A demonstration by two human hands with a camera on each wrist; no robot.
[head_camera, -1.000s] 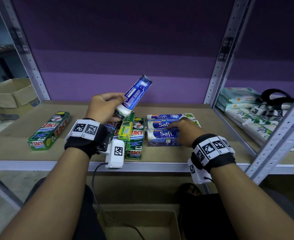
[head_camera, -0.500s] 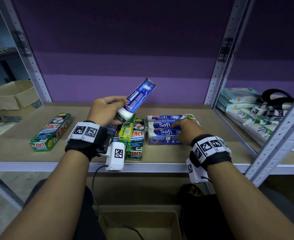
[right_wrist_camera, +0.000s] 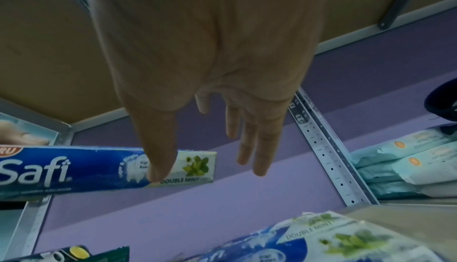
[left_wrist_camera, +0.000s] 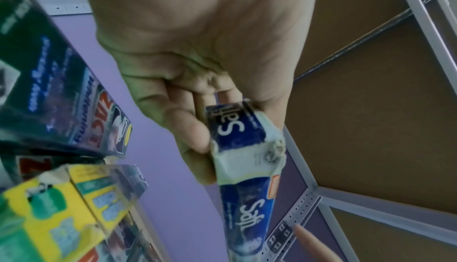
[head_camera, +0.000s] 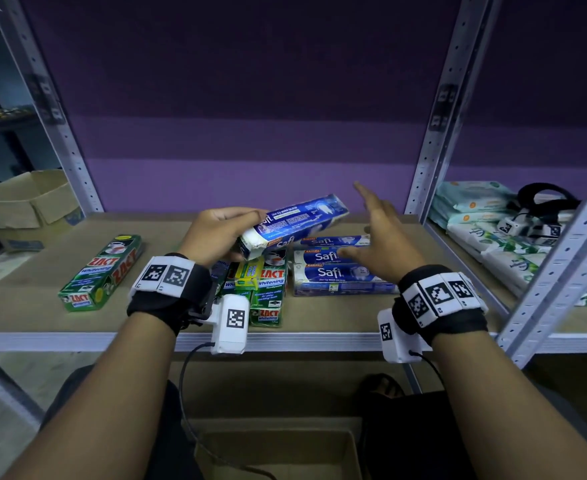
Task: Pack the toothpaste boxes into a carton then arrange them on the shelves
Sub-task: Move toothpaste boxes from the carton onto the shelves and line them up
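Note:
My left hand (head_camera: 216,233) grips one end of a blue Safi toothpaste box (head_camera: 295,223), (left_wrist_camera: 245,168), held nearly level above the shelf (head_camera: 319,313). My right hand (head_camera: 378,237) hovers open, fingers straight, just right of that box and above a stack of blue Safi boxes (head_camera: 337,271). In the right wrist view the held box (right_wrist_camera: 99,166) lies behind the thumb of the right hand (right_wrist_camera: 210,149). Green Zact boxes (head_camera: 269,292) and a yellow box (head_camera: 249,271) lie under my left hand. A single Zact box (head_camera: 101,271) lies to the left.
An open brown carton (head_camera: 278,452) sits on the floor below the shelf, between my knees. Another carton (head_camera: 25,206) stands at the shelf's left end. White wipe packs (head_camera: 486,237) and black straps (head_camera: 544,199) fill the neighbouring bay beyond the metal upright (head_camera: 434,133).
My left hand has tipped the Safi box from steeply upright to nearly level. My right hand has lifted off the Safi stack and spread open beside the held box.

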